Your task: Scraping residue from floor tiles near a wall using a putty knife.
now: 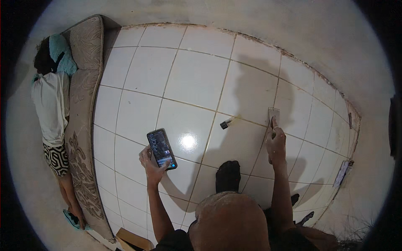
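Note:
A dark smartphone [159, 144] with its screen lit is gripped in my left hand [153, 169], the thumb lying over the lower part of the screen. My right hand [276, 144] is wrapped round the handle of a putty knife [274, 111], one finger stretched toward its flat pale blade. The blade is over the white floor tiles [197, 75], near a joint between them; contact is hard to tell. Between my two hands a small clear object with a dark end [226, 123] lies on the tiles. Most of the knife's handle is hidden in my fist.
My bent knee [230, 217] and dark-covered foot [228, 175] are low in the middle. A person [52, 104] lies along a patterned sofa [81, 125] on the left. An open cardboard box [133, 240] sits at lower left. A plain wall [351, 54] bounds the floor at back and right.

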A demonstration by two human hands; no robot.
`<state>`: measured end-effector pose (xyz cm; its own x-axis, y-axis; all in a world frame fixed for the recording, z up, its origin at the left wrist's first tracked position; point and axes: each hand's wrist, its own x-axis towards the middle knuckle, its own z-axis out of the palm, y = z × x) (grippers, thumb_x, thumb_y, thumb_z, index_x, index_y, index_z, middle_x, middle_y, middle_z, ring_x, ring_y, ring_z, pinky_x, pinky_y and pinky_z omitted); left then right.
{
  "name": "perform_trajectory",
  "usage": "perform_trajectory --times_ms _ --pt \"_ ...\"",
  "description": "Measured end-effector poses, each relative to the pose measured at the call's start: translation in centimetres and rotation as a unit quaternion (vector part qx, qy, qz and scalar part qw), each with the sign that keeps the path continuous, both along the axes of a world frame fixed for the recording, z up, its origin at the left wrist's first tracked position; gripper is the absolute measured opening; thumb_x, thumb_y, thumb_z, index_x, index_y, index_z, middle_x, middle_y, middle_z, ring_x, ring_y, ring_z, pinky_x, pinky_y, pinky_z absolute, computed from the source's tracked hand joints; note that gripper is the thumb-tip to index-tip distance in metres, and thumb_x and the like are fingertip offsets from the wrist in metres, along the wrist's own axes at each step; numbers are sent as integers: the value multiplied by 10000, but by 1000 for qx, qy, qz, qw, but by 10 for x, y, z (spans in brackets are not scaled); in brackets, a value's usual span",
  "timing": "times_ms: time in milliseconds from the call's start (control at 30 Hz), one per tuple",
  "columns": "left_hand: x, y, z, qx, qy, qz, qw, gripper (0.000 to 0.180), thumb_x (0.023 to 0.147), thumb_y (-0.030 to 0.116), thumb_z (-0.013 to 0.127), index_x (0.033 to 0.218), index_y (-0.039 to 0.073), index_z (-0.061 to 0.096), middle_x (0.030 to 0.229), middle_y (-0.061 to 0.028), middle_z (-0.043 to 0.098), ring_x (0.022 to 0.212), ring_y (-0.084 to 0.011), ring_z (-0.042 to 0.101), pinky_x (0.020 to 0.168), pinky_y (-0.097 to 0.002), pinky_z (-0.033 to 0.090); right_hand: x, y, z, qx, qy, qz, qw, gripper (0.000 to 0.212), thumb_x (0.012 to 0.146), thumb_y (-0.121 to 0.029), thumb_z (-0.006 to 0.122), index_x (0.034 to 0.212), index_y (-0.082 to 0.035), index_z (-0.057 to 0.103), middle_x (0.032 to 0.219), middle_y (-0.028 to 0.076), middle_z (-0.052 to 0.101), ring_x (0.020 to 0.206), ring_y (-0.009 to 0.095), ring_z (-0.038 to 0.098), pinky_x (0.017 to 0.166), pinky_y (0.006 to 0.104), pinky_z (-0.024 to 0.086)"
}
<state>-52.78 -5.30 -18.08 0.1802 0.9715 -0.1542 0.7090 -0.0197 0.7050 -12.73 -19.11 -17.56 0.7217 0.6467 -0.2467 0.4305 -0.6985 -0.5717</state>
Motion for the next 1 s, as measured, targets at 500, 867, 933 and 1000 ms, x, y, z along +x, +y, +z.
perform_trajectory --times_ms 500,867,933,1000 --pt "-17 3 -7 -10 -17 -40 999 790 583 22 764 1266 41 370 1176 -115 344 1120 -263 384 1016 -393 330 0 1 2 -16 42 -21 999 460 885 -98 477 1332 -28 399 834 200 531 774 296 535 725 391 427" --pt "10 7 3 33 -2 12 999 686 710 112 711 1288 17 356 1180 -140 369 1126 -281 342 980 -412 333 0 0 3 -16 29 -15 999 450 876 -115 499 1307 -8 425 799 173 512 763 283 522 698 397 421" --pt "10 7 5 15 -11 37 999 711 695 128 722 1293 18 353 1213 -149 358 1123 -296 338 978 -419 316 0 1 3 17 0 4 1000 450 872 -121 503 1302 -6 431 796 169 508 761 281 518 698 400 421" --pt "7 3 8 23 14 4 1000 739 676 150 739 1293 19 355 1224 -149 355 1137 -300 323 984 -422 301 -1 1 3 -49 -15 -7 999 431 905 -133 471 1320 -33 413 990 236 599 776 295 574 758 357 445"
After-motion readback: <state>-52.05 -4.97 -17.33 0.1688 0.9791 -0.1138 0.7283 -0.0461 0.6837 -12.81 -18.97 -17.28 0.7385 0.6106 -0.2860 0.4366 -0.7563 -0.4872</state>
